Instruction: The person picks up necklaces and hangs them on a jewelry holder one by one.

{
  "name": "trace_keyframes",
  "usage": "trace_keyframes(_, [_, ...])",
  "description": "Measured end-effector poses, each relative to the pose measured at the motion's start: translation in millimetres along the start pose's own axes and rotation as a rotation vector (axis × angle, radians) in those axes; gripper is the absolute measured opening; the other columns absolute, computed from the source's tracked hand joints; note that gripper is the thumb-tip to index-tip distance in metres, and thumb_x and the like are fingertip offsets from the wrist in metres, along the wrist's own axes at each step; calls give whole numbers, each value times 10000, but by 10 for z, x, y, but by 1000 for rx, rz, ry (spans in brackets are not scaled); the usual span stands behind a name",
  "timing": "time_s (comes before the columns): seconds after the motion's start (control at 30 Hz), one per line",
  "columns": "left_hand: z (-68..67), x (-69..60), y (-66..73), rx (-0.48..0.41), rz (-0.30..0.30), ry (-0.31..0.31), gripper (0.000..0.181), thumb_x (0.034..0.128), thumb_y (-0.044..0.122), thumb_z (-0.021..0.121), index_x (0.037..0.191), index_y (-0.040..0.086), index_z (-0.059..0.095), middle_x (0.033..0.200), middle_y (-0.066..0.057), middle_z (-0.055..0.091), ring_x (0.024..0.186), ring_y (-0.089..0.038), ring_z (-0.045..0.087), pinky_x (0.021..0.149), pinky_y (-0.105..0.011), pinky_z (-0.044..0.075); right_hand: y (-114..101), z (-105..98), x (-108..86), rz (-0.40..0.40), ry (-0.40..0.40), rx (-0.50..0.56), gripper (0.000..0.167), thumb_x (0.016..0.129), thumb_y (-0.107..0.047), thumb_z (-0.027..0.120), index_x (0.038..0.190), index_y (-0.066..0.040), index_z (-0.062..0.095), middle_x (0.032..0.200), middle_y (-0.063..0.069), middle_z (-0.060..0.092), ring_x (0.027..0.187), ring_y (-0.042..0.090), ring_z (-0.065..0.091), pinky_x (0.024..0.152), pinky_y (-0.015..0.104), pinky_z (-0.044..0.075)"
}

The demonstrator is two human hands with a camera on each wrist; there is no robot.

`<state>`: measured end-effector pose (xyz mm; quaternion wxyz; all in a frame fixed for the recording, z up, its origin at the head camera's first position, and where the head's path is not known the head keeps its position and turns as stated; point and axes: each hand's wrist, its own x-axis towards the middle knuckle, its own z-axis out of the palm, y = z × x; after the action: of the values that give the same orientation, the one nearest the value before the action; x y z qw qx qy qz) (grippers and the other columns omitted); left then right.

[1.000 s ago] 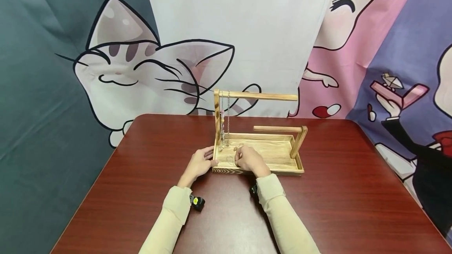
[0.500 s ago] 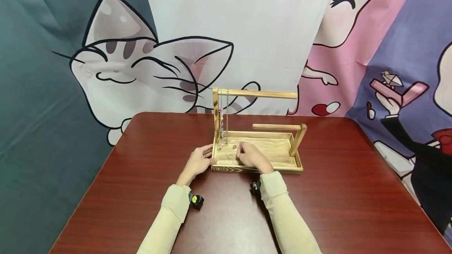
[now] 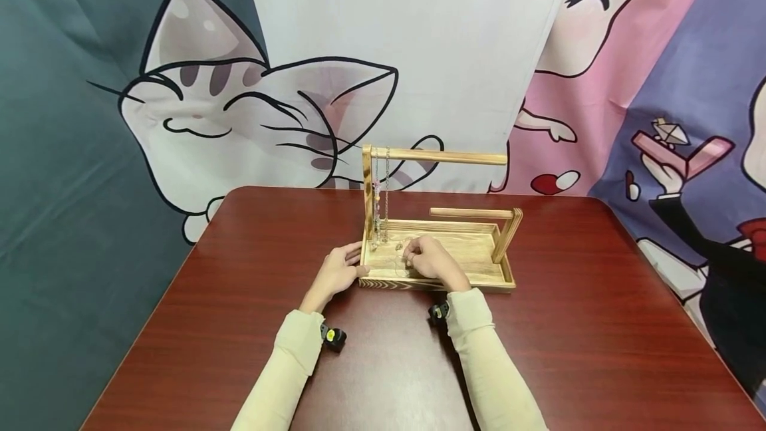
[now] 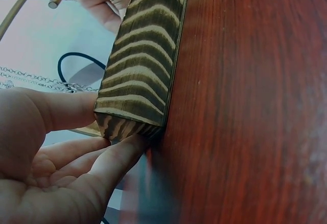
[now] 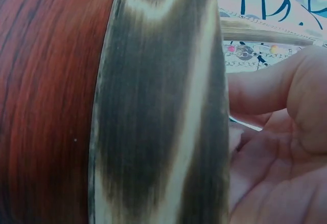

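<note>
My left hand (image 3: 335, 273) grips the front left corner of a wooden jewelry stand's tray (image 3: 395, 284); the left wrist view shows the thumb over the rim and fingers against the outer side. Inside the tray, my right hand (image 3: 435, 260) has curled fingers that pinch a thin chain (image 3: 397, 266), whose loop trails left over the tray floor. The fingertips are hidden behind the tray wall in the right wrist view. A small gold-coloured piece (image 3: 399, 245) lies just beyond the chain.
A silver chain necklace (image 3: 387, 191) and a beaded necklace (image 3: 377, 199) hang from the left end of the tall bar (image 3: 443, 155). A lower bar (image 3: 469, 213) stands at the right. The reddish-brown table (image 3: 574, 311) surrounds the stand; a printed curtain (image 3: 455, 52) hangs behind.
My right hand has shifted slightly right inside the tray, and the thin chain's loop has moved right with it. The left hand keeps its grip on the corner.
</note>
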<state>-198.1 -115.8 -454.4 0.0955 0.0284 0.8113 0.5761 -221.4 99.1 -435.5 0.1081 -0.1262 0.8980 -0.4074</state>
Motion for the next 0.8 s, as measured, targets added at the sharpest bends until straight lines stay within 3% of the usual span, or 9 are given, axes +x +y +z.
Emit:
trace_keyframes(0.2, [-1, -4, 6, 16, -2, -5, 610, 811, 48, 658, 1372, 52, 420, 1322, -159, 497, 1210, -261, 487, 950, -361, 449, 19, -4, -5, 65, -5, 29, 62, 751, 12, 622, 801, -2, 655, 747, 50, 621, 666, 141, 546, 616, 248, 460])
trace_keyframes(0.3, [2, -5, 5, 16, -3, -9, 606, 814, 51, 658, 1372, 55, 422, 1322, -155, 498, 1211, -257, 486, 949, -357, 449, 26, -20, -12, 80, 15, -34, 40, 731, -26, 662, 768, -32, 647, 753, 36, 608, 683, 157, 536, 631, 267, 452])
trace_keyframes(0.5, [2, -18, 8, 12, -1, 3, 598, 807, 45, 664, 1361, 53, 438, 1308, -156, 511, 1200, -252, 497, 953, -358, 444, 60, -71, -20, 86, 34, -237, 82, 705, -12, 596, 708, -79, 644, 742, 45, 601, 683, 180, 529, 650, 302, 458])
trace_keyframes(0.8, [14, -18, 18, 44, -18, 10, 600, 806, 57, 673, 1361, 77, 445, 1309, -132, 516, 1201, -236, 498, 971, -361, 430, 72, -117, -57, 98, 43, -312, 85, 710, -37, 629, 740, -117, 636, 736, 30, 605, 703, 185, 542, 675, 327, 463])
